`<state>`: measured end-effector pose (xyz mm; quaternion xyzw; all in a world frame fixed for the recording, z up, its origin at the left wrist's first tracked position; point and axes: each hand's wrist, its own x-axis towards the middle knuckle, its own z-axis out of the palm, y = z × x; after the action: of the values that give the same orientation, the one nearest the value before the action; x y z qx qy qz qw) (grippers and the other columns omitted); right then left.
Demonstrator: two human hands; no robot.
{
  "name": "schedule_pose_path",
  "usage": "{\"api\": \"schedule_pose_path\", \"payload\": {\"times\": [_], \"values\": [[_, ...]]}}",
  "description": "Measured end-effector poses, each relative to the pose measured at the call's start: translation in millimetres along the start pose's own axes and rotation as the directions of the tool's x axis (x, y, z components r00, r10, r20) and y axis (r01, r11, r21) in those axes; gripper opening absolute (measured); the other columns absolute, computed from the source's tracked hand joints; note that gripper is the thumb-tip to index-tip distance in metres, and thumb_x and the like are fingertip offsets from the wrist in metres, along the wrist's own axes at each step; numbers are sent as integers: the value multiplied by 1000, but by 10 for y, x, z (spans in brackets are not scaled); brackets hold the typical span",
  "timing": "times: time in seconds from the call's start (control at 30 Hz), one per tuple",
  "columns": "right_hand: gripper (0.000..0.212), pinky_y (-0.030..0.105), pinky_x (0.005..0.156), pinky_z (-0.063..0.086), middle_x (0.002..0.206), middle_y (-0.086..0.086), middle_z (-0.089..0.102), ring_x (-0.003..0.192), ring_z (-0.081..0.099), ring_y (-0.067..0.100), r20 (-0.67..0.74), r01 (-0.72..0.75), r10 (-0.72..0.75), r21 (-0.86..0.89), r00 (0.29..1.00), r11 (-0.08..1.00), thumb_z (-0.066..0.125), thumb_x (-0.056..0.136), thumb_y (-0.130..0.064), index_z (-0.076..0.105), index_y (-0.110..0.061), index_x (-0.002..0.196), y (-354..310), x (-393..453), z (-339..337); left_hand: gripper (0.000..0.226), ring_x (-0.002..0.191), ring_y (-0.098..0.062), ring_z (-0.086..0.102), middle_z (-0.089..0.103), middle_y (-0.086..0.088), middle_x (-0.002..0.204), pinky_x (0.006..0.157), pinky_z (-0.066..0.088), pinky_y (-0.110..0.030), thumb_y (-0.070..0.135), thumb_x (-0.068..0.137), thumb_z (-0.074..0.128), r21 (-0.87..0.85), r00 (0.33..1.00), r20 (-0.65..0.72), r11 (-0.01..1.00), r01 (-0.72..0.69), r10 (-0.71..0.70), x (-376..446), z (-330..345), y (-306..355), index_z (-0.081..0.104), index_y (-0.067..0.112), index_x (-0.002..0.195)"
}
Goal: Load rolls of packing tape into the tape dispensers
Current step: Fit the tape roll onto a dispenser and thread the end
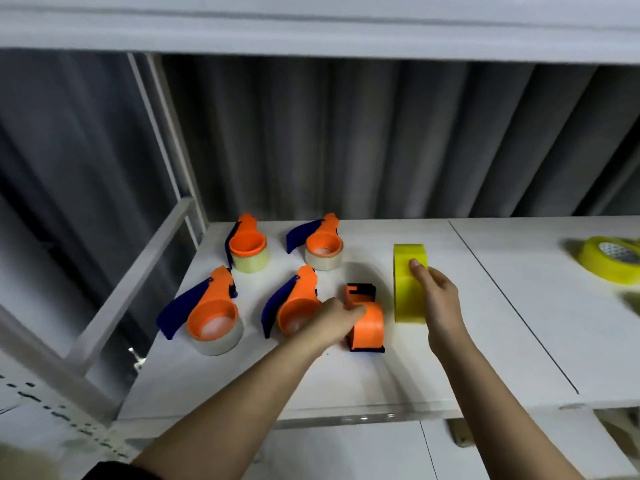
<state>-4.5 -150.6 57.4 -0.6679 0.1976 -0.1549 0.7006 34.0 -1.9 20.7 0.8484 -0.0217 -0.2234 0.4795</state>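
Observation:
An orange tape dispenser (367,323) stands on its edge in the middle of the white shelf (381,375), with no roll visible in it. My left hand (332,323) grips its left side. Just to its right a yellow roll of packing tape (407,289) stands on edge, and my right hand (438,299) holds it from the right with fingers over its top. Several orange and blue dispensers with clear tape rolls in them lie to the left: two at the back (247,245) (322,245) and two nearer (207,320) (291,306).
Another yellow tape roll (611,259) lies flat at the far right of the shelf. A white metal frame (138,271) borders the shelf on the left. A grey curtain hangs behind, and an upper shelf runs overhead.

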Motion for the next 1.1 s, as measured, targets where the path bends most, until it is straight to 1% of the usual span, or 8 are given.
{"api": "schedule_pose_path", "payload": {"times": [0.13,0.2,0.3,0.47,0.63,0.7,0.87,1.1], "values": [[41,29,60,32,81,9,47,68,42,18,3,3,-3,-48,1000,999,55,95,-33,57,8,93,-13,-9,-74,20,71,-21,49,45,-7,72,63,38,-28,24,95,53,-148,1000,-1,989,23,-23,6,133,14,51,11,79],[46,29,61,33,84,10,48,72,43,18,3,14,-14,-69,1000,997,54,96,-35,56,11,100,-11,-4,-100,13,88,-24,56,56,-10,91,74,45,-31,22,95,53,-278,999,16,960,41,-38,-15,191,21,58,10,98],[54,30,61,33,83,11,48,76,43,20,16,40,-39,-113,999,993,51,96,-42,56,11,100,-4,16,-153,28,105,-24,58,60,-9,117,90,47,-36,22,97,52,-484,998,22,873,59,-55,-92,188,84,54,12,123],[37,32,75,45,95,7,64,88,58,20,104,27,-16,-109,994,994,50,93,-50,65,-17,95,-30,-25,-247,6,100,-19,60,65,1,101,96,47,-39,22,98,52,-631,999,-16,775,-40,39,-220,20,157,58,24,98],[60,46,97,48,112,8,69,109,63,25,219,-5,-3,35,976,999,59,78,-63,66,-17,115,-74,-67,-312,33,112,-21,59,62,2,120,101,46,-46,42,91,58,-594,980,-148,780,-195,132,-367,-141,254,56,27,120],[56,47,95,48,111,8,70,107,64,26,254,-1,-21,87,967,996,59,78,-59,66,-17,115,-109,-105,-268,11,107,-16,60,61,6,115,97,49,-39,36,96,51,-549,961,-189,789,-274,202,-432,-178,279,56,35,106],[52,38,84,51,105,9,71,97,67,24,248,74,-117,178,962,981,57,79,-53,66,-15,113,-187,-251,-54,11,102,-11,58,58,6,114,89,49,-28,30,99,45,-421,903,-289,805,-417,317,-547,-256,368,51,39,100],[69,46,89,46,121,21,54,101,59,25,315,22,-110,268,943,963,67,71,-59,53,-9,116,-206,-334,185,23,107,-16,59,59,0,122,93,49,-31,25,99,46,-423,885,-330,786,-450,329,-557,-303,360,52,25,121]]}}
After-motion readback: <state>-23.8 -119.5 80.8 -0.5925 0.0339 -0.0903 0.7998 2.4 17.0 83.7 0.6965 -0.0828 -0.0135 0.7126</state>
